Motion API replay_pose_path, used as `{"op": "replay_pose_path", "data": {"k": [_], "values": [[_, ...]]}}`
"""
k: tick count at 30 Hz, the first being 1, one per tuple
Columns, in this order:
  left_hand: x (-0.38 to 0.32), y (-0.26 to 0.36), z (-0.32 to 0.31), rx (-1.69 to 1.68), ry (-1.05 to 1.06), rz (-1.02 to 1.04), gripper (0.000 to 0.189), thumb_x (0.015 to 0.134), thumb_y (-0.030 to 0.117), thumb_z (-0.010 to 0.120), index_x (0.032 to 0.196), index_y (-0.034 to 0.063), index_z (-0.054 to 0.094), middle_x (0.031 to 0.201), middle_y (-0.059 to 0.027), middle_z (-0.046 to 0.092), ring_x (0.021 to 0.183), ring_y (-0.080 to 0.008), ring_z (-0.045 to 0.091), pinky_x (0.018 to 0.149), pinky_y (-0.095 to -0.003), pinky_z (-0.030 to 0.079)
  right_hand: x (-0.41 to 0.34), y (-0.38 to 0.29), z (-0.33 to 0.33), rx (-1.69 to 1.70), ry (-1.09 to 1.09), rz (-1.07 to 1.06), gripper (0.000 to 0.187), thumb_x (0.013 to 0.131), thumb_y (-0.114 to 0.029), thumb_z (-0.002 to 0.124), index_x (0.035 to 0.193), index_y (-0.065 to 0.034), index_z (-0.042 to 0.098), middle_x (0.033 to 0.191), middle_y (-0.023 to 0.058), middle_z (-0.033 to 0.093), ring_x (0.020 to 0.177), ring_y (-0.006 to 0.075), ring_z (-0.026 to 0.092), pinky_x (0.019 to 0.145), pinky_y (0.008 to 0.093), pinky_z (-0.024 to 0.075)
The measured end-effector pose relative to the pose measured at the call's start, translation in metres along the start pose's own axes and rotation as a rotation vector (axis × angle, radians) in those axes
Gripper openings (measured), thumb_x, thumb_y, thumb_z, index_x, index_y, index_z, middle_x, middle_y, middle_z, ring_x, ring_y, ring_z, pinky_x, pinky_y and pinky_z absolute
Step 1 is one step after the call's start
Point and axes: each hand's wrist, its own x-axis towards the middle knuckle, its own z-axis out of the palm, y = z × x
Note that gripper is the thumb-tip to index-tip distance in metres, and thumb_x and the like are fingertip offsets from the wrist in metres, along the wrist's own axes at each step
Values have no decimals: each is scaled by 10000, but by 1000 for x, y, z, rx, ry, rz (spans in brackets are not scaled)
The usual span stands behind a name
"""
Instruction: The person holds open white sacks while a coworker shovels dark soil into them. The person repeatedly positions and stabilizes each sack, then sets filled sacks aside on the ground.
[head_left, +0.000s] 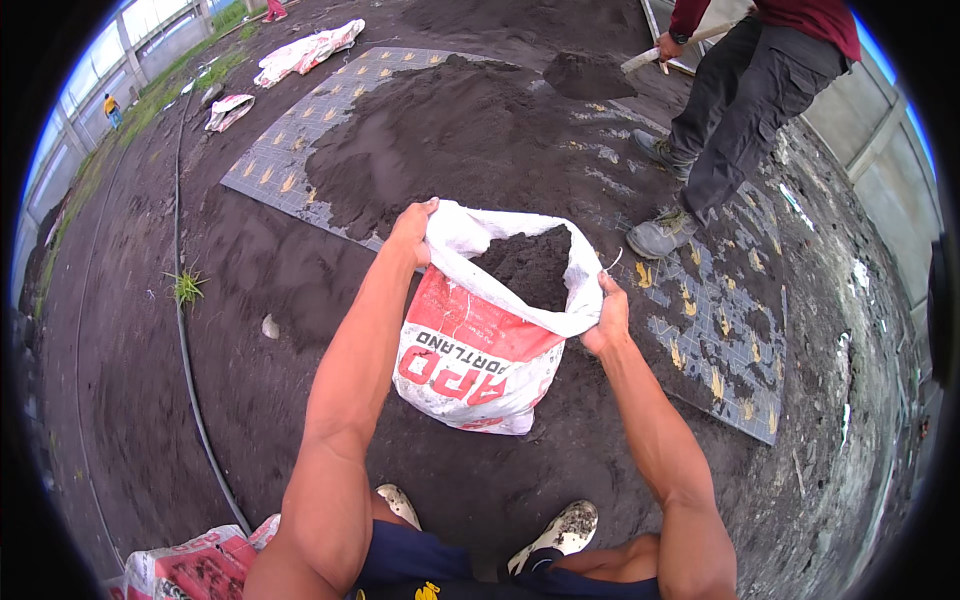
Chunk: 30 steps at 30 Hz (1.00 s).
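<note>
Between my feet and a pile of dark sand stands a white and red woven cement sack (480, 352), its mouth spread and its rim folded outward. Dark sand (532, 262) fills it close to the top. My left hand (414, 234) grips the rim on the left side. On the right side, my right hand (609, 315) grips the rim lower down. A loose white thread sticks out near that hand. Beyond the sack, the sand pile (450, 135) lies on a patterned grey sheet (349, 97) with yellow marks.
At the upper right a co-worker (750, 112) holds a shovel (592, 75) loaded with sand. Filled sacks (199, 562) lie at the lower left. A black hose (184, 352) runs along the left. Flattened sacks (311, 52) lie farther back. Another person (112, 110) is far off.
</note>
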Motion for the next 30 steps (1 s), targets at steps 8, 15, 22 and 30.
{"op": "replay_pose_path", "data": {"k": [8, 15, 22, 30], "values": [[-1, -1, 2, -39, 4, 27, 316, 1055, 316, 518, 1134, 30, 626, 1144, -169, 691, 1056, -359, 679, 967, -595, 509, -1, 0, 2, -16, -5, -30, 488, 1046, -296, 461, 1435, -3, 495, 1415, 134, 584, 1272, 296, 560, 1108, 455, 416], [3, -4, -3, -103, -8, 18, 288, 1052, 314, 529, 1072, 43, 625, 1063, -147, 687, 990, -347, 670, 935, -591, 513, -5, 2, 1, -42, 3, -44, 478, 1046, -300, 456, 1424, -12, 505, 1385, 134, 604, 1223, 289, 594, 1067, 447, 455], [3, 0, -4, 106, 133, 47, 275, 1035, 308, 570, 998, 53, 668, 940, -89, 700, 827, -240, 659, 765, -435, 538, -4, 3, 4, -37, 64, -17, 444, 1040, -305, 487, 1362, -2, 537, 1287, 150, 632, 1154, 314, 611, 1039, 490, 463], [-3, -3, -8, 178, 18, 8, 341, 1049, 341, 537, 1036, 46, 707, 889, -58, 718, 669, -188, 631, 612, -373, 506, -10, 23, 13, -92, 105, 53, 410, 1034, -309, 511, 1309, -12, 575, 1274, 123, 641, 1137, 290, 616, 1038, 473, 460]]}}
